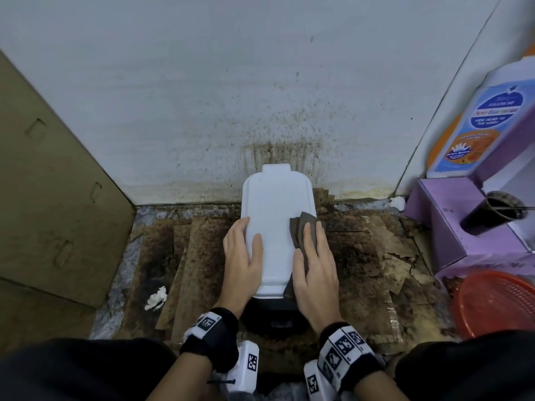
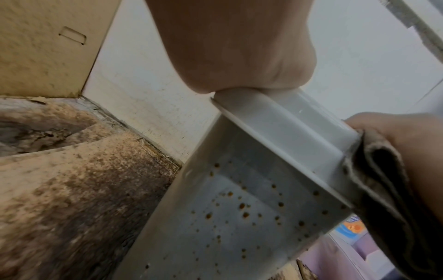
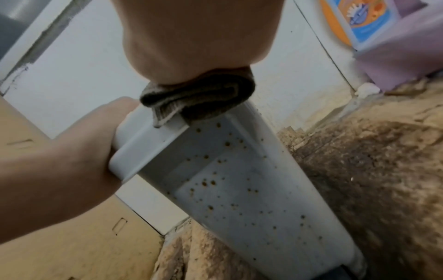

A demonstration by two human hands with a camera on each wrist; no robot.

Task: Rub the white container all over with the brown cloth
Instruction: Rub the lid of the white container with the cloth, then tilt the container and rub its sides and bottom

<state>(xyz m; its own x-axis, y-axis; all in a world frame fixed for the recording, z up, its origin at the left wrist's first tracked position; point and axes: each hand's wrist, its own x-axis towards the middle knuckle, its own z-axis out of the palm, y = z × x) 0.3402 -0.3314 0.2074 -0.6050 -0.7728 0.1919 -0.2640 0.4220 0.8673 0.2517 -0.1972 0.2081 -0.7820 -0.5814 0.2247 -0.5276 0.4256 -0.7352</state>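
The white container (image 1: 275,215) stands upright on stained cardboard against the wall, its lid facing me. Its side is speckled with brown spots (image 2: 239,208) (image 3: 239,189). My left hand (image 1: 241,256) clasps the lid's left edge, thumb on top and fingers down the side. My right hand (image 1: 314,261) lies flat on the folded brown cloth (image 1: 301,227) and presses it onto the lid's right edge. The cloth (image 3: 203,98) bunches under my palm and hangs over the rim (image 2: 383,180). A dark base under the container's near end is mostly hidden.
A tall cardboard sheet (image 1: 52,183) leans at the left. At the right are a purple box (image 1: 463,227), a labelled bottle (image 1: 477,120), a dark cup (image 1: 492,212) and a red basket (image 1: 498,302). A crumpled tissue (image 1: 156,298) lies front left.
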